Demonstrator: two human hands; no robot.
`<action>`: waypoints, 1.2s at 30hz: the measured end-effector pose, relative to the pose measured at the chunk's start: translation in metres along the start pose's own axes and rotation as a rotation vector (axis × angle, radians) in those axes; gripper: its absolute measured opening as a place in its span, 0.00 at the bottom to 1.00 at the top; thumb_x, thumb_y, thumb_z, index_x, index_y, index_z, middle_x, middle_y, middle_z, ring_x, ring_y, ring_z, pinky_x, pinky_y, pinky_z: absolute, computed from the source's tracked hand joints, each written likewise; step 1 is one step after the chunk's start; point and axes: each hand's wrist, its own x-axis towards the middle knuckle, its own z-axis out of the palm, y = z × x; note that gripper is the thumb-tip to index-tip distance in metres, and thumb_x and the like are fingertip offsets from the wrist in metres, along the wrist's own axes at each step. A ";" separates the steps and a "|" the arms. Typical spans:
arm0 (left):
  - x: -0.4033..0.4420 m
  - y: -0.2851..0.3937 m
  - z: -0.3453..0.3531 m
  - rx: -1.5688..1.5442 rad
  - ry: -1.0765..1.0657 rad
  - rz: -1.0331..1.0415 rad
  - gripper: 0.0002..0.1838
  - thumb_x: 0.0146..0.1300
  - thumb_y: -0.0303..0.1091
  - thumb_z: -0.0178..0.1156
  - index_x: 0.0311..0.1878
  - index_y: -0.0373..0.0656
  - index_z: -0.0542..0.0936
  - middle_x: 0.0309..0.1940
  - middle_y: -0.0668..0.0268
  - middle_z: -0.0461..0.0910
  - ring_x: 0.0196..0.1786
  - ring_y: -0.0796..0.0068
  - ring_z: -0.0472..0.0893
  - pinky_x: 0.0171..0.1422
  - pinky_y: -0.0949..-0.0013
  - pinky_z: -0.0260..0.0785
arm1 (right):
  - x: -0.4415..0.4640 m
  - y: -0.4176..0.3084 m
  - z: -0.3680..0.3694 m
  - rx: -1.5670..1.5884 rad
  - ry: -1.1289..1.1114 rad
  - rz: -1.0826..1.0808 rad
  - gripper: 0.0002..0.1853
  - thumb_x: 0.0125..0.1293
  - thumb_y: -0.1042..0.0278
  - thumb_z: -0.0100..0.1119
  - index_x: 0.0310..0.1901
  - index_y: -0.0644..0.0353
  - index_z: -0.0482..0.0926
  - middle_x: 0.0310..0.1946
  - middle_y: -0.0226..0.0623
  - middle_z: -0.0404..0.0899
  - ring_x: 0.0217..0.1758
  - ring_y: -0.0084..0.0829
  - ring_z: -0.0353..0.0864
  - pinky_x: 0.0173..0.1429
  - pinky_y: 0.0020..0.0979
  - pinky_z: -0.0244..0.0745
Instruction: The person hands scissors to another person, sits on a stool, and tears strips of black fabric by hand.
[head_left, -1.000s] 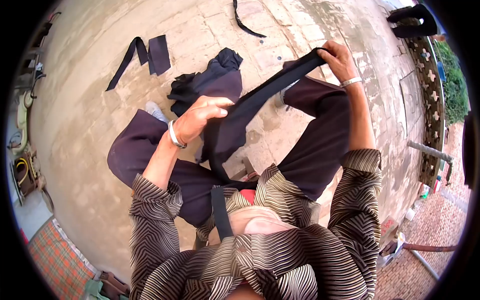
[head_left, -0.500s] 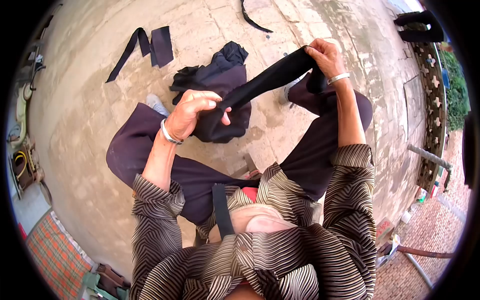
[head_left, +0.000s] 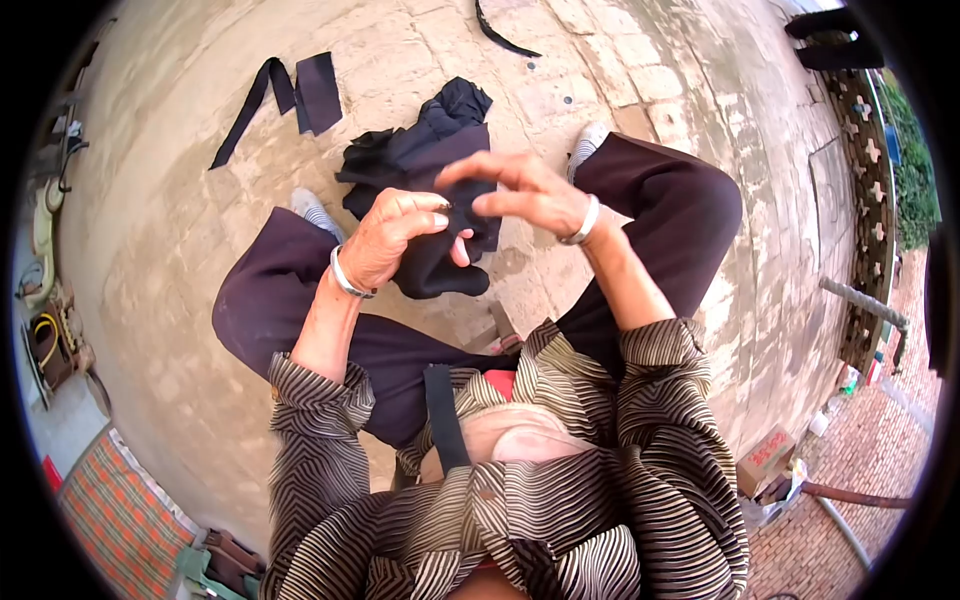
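Between my knees hangs dark cloth (head_left: 447, 262), its upper edge pinched in my left hand (head_left: 390, 235), thumb against fingers. Something small and dark shows at that pinch, too small to name. Just to the right and above, my right hand (head_left: 525, 195) has its thumb and fingers apart, holding nothing, over the cloth and slightly blurred. Behind both hands a crumpled heap of dark fabric (head_left: 440, 115) lies on the ground; where it ends and the held cloth begins I cannot tell.
Dark cloth strips (head_left: 318, 92) lie on the paving at upper left, and a thin curved strip (head_left: 497, 32) at the top. A cardboard box (head_left: 765, 458) stands at lower right. A plaid cloth (head_left: 125, 515) is at lower left.
My right hand has let go of the far end of the stretched dark cloth and come in beside my left hand. The cloth now hangs down from my left hand.
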 end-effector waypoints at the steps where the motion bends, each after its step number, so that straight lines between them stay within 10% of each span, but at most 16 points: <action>1: -0.001 0.000 0.000 -0.022 0.020 0.001 0.16 0.58 0.29 0.52 0.41 0.23 0.79 0.27 0.52 0.84 0.33 0.70 0.82 0.52 0.72 0.71 | 0.001 -0.001 0.007 0.095 -0.035 0.071 0.16 0.64 0.71 0.56 0.53 0.64 0.77 0.44 0.34 0.81 0.48 0.23 0.76 0.54 0.26 0.69; 7: -0.003 -0.002 -0.007 0.031 0.035 -0.001 0.14 0.61 0.31 0.52 0.39 0.26 0.79 0.29 0.55 0.84 0.33 0.72 0.82 0.53 0.73 0.71 | -0.003 0.001 0.023 0.284 0.123 0.148 0.04 0.67 0.71 0.59 0.37 0.62 0.80 0.26 0.18 0.72 0.27 0.09 0.63 0.30 0.17 0.56; 16: -0.002 -0.012 -0.010 -0.080 0.082 -0.122 0.10 0.63 0.31 0.55 0.39 0.32 0.77 0.25 0.63 0.79 0.24 0.79 0.79 0.30 0.77 0.72 | -0.009 0.013 0.030 0.128 0.236 0.110 0.07 0.68 0.70 0.58 0.36 0.65 0.76 0.25 0.19 0.69 0.30 0.11 0.62 0.32 0.19 0.59; 36: -0.002 -0.011 -0.002 0.094 -0.068 -0.170 0.11 0.61 0.32 0.54 0.34 0.33 0.78 0.24 0.66 0.78 0.25 0.81 0.77 0.33 0.77 0.67 | -0.032 -0.006 0.026 0.225 -0.039 0.303 0.07 0.55 0.77 0.53 0.31 0.65 0.82 0.22 0.21 0.75 0.26 0.12 0.66 0.30 0.19 0.58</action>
